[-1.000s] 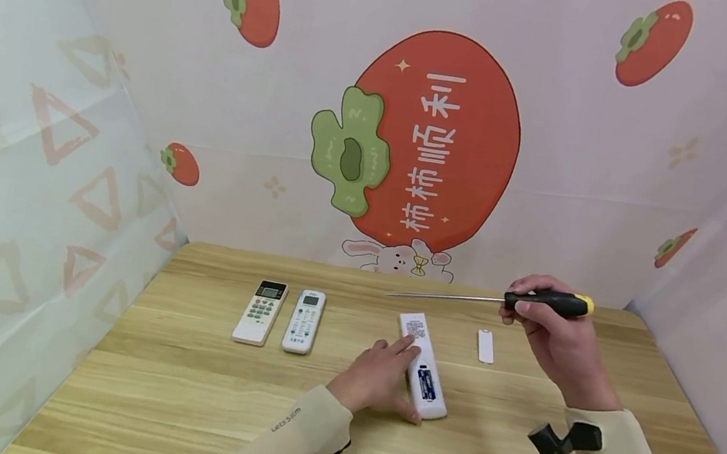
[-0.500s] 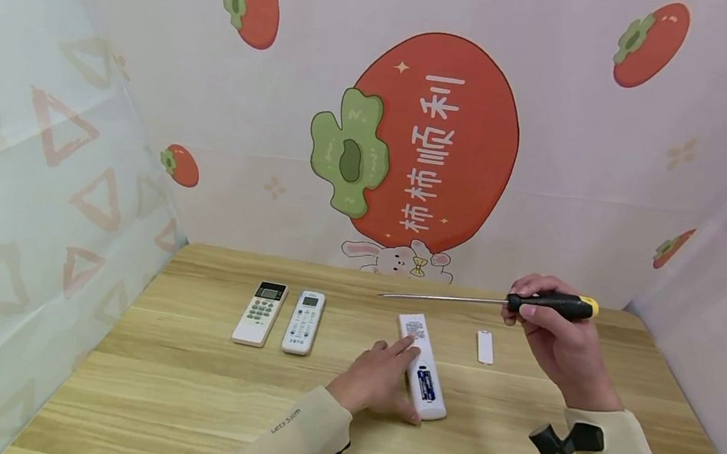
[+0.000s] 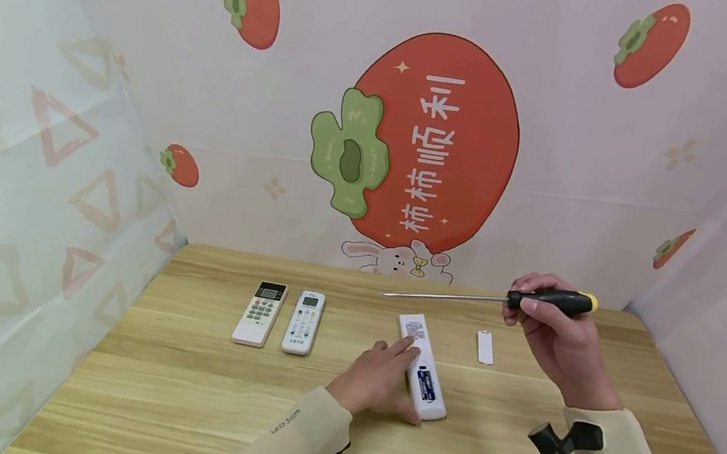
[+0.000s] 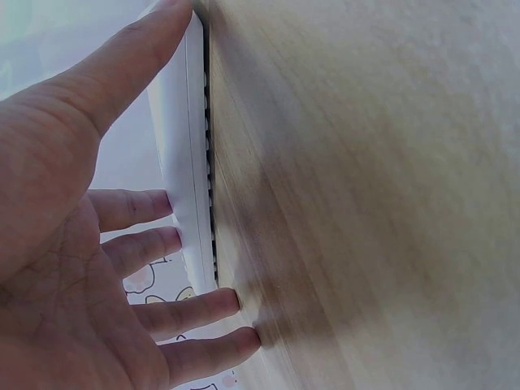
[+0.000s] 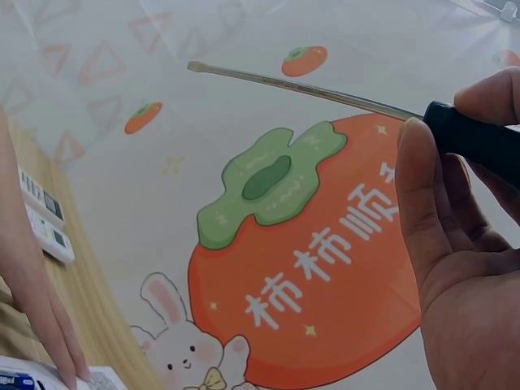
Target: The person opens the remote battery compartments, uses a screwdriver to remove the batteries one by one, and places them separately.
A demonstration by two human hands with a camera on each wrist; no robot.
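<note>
A white remote control lies face down on the table, its battery compartment uncovered with blue batteries inside. My left hand rests on it from the left; the left wrist view shows the thumb and two fairly straight fingers touching the remote's side, while the other two reach down by the wood. To the right, above the table, my right hand holds a screwdriver by its black and yellow handle. The shaft points left, with a flat tip. A white battery cover lies between remote and right hand.
Two more remotes, one with a black top and one all white, lie face up at the left on the wooden table. A printed backdrop stands behind the table's far edge, and side sheets flank it.
The screwdriver tip dips slightly left and then back right, a small wobble in the right hand. My left hand and the remotes stay where they were.
</note>
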